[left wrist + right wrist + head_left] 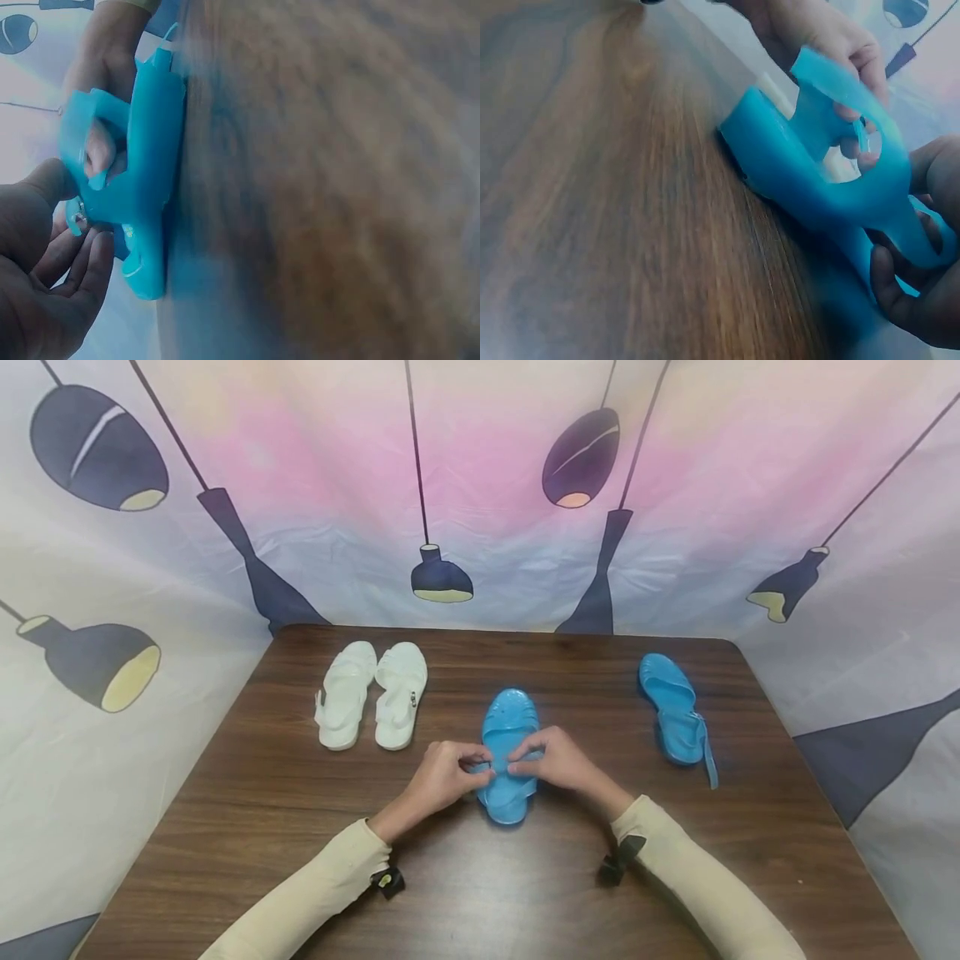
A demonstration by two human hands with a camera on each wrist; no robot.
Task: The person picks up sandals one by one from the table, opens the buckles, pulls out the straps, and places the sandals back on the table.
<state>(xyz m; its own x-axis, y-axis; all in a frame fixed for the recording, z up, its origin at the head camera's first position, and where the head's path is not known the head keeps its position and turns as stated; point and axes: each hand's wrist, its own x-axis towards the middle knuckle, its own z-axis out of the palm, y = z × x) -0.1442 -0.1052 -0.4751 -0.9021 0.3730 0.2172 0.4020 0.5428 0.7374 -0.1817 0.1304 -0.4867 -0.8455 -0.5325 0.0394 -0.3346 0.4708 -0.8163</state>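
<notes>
"Pictured where, and held how?"

"Laid sole-down on the brown worktop (487, 893), as a centre blue sandal (502, 758), toe pointing away. Clamped near its buckle (80, 215) by the left hand (446, 770), thumb against fingers; pinched at a strap (97, 181) by the right hand (558, 760)."

"Visible inside its openings?"

"Showing right-hand fingers (99, 150) through the gap between straps, in the left wrist view."

"Arranged around that sandal?"

"Flanked on its left, slightly farther back, by two white sandals (347, 693) side by side; well apart on its right, by a second blue sandal (677, 697), trailing a loose strap (710, 764)."

"And beyond it?"

"Backed by a pastel cloth backdrop (337, 468) printed with dark hanging lamps (442, 578). Framed, nearer than the sandal, by cream sleeves (300, 893) bearing black devices (387, 882)."
</notes>
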